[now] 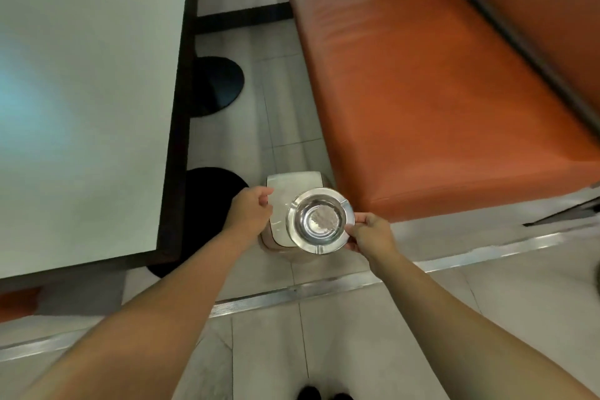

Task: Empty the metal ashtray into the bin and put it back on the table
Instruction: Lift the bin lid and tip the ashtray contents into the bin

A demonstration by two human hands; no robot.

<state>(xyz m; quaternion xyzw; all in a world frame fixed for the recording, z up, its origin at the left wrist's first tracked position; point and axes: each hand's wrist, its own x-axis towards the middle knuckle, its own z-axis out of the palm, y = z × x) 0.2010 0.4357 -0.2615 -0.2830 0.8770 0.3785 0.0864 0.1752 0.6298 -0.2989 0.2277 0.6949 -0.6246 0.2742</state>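
My right hand [368, 234] pinches the right rim of the round metal ashtray [319, 221] and holds it level above the bin. Grey ash lies in the ashtray's bowl. The small white-lidded bin [285, 187] stands on the floor between the table and the bench, partly hidden under the ashtray. My left hand [250, 209] rests at the left edge of the bin's lid with its fingers curled on it. The lid looks closed. The pale table [87, 91] fills the left side of the view.
An orange padded bench [438, 84] runs along the right. Two black round table bases [217, 84] sit on the tiled floor under the table's dark edge. A metal floor strip [292, 295] crosses in front of my shoes [324, 393].
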